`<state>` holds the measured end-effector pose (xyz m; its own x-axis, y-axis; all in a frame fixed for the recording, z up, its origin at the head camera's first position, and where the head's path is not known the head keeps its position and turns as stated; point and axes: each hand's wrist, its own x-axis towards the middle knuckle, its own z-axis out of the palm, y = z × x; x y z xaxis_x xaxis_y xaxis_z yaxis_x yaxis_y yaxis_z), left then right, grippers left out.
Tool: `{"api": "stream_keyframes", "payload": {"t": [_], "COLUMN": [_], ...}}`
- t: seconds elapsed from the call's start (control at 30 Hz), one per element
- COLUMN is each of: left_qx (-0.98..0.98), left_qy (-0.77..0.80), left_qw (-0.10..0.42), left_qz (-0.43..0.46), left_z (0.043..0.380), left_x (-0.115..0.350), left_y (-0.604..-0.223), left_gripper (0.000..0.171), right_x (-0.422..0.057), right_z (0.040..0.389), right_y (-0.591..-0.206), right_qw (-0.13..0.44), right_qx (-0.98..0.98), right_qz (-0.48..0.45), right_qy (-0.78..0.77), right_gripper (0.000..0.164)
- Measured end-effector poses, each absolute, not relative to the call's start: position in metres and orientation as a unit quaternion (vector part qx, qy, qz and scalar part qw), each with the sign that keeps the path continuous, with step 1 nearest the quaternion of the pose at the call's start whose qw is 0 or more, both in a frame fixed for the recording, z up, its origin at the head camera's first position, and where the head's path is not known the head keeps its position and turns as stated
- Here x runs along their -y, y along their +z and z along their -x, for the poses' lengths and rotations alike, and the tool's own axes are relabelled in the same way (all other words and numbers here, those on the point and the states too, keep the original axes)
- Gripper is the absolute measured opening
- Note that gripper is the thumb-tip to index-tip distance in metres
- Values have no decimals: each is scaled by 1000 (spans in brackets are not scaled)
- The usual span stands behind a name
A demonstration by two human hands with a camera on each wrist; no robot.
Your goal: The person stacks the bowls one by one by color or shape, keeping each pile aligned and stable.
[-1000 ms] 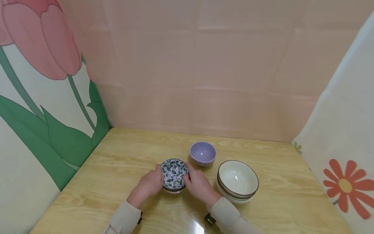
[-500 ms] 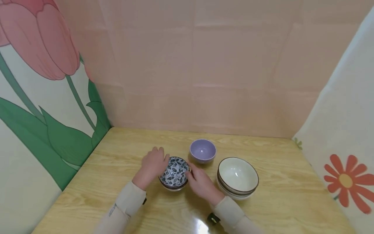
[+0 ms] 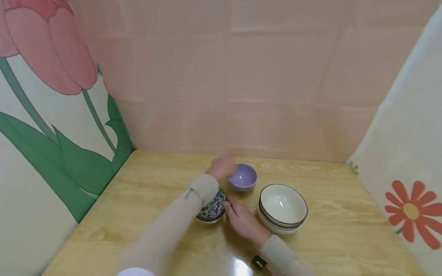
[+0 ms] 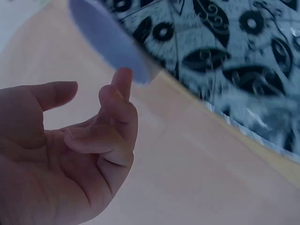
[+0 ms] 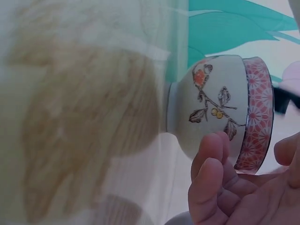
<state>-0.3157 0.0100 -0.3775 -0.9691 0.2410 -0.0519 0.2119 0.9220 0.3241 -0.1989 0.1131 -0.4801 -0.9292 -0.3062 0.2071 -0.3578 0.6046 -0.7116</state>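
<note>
A bowl with a black-and-white leaf pattern inside stands in the middle of the table, partly covered by my left sleeve in the head view. Its outside, in the right wrist view, shows a pale wall with a painted branch and a red band below the rim. My right hand holds its right side, thumb at the rim and fingers along the outer wall. Reaching past it, my left hand is at the left rim of a small purple bowl. The left wrist view shows that thumb and fingers loosely bent and apart.
A stack of cream bowls with brown rims stands to the right, close to my right forearm. A pink backdrop rises behind the wooden table; flower-printed cloths hang at both sides.
My left hand has let go of the patterned bowl's left rim and moved up and across to the purple bowl. My right hand keeps its place on the patterned bowl.
</note>
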Motion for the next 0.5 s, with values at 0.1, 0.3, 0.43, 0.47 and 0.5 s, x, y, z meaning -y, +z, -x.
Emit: {"api": "stream_keyframes", "payload": {"t": [0.1, 0.3, 0.43, 0.47, 0.5], "left_qx": [-983, -993, -995, -994, -993], "left_qy": [134, 77, 65, 70, 79], "left_qw": [84, 70, 52, 58, 69], "left_qz": [-96, -58, -55, -57, -60], "left_z": [327, 332, 336, 338, 340], "left_x": [-29, -30, -22, -22, -22], "left_y": [-389, -406, -411, -412, -413], "left_gripper": [22, 10, 12, 14, 16], "right_x": [-116, -112, -111, -112, -113], "right_z": [196, 191, 190, 190, 190], "right_y": [-479, -478, -474, -473, -473], "right_qw": [30, 24, 20, 17, 13], "right_qx": [899, 901, 903, 904, 905], "right_qz": [-180, -207, -195, -189, -183], "right_qy": [397, 381, 382, 383, 383], "right_gripper": [49, 49, 53, 54, 55]}}
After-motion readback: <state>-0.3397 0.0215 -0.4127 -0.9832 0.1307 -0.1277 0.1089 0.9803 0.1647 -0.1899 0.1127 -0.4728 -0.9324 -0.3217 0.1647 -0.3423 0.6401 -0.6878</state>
